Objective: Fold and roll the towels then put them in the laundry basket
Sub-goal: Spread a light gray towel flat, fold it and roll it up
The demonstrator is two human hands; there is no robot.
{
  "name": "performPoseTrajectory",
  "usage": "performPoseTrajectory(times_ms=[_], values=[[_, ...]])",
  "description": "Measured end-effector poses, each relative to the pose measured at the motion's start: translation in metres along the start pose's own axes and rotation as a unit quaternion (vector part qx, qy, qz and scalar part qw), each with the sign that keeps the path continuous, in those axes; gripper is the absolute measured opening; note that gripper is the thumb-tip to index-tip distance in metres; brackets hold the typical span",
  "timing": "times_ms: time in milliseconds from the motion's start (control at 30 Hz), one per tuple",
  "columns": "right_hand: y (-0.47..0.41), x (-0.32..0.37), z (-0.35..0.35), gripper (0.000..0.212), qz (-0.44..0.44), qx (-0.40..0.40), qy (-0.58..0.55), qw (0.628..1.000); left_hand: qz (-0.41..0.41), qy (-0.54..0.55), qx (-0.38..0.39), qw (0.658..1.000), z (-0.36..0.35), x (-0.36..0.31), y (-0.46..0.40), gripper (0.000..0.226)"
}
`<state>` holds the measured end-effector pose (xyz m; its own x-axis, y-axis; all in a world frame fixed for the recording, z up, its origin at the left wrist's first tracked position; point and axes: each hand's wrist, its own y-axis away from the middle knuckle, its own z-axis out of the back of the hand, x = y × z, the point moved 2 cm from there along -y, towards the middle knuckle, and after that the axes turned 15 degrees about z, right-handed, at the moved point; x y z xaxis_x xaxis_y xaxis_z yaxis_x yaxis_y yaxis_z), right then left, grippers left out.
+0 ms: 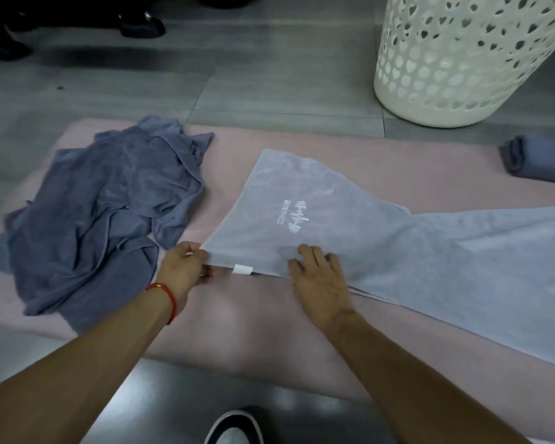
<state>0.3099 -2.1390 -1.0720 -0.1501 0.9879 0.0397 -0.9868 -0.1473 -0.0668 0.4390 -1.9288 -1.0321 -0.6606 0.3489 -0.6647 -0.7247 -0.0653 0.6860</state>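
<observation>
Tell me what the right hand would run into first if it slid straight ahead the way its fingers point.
The right hand lies flat on the light blue towel, fingers pointing away and slightly left. It would probably cross the white embroidered logo first, then the pink mat.

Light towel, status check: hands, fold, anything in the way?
Left hand pinches light towel corner; right hand presses it flat. Fold underway, not rolled. Crumpled dark towel beside it, apart.

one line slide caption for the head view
Left hand pinches the pale blue towel corner, right hand flattens it.
</observation>
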Motion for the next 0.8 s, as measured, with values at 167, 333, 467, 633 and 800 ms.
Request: performPoseTrajectory(times_ms=[167, 333, 467, 633, 800], values=[[0.020, 0.014, 0.014, 0.038, 0.050, -0.002, -0.026, 0.998, -0.029, -0.100, -0.054, 0.993, 0.047, 0.033, -0.001, 0.017], [0.057, 0.046, 0.007, 0.044, 0.123, 0.026, -0.092, 0.988, -0.088, -0.383, -0.131, 0.910, 0.060, 0.058, -0.003, 0.016], [0.076, 0.056, -0.003, 0.039, 0.134, 0.044, -0.132, 0.981, -0.097, -0.508, -0.145, 0.843, 0.052, 0.071, 0.002, 0.024], [0.095, 0.052, -0.001, 0.023, 0.099, 0.052, -0.192, 0.975, -0.121, -0.584, -0.202, 0.777, 0.037, 0.064, 0.000, 0.033], [0.092, -0.001, 0.007, 0.038, -0.070, -0.061, -0.142, 0.985, -0.337, -0.569, -0.124, 0.740, -0.021, 0.013, -0.017, 0.052]])
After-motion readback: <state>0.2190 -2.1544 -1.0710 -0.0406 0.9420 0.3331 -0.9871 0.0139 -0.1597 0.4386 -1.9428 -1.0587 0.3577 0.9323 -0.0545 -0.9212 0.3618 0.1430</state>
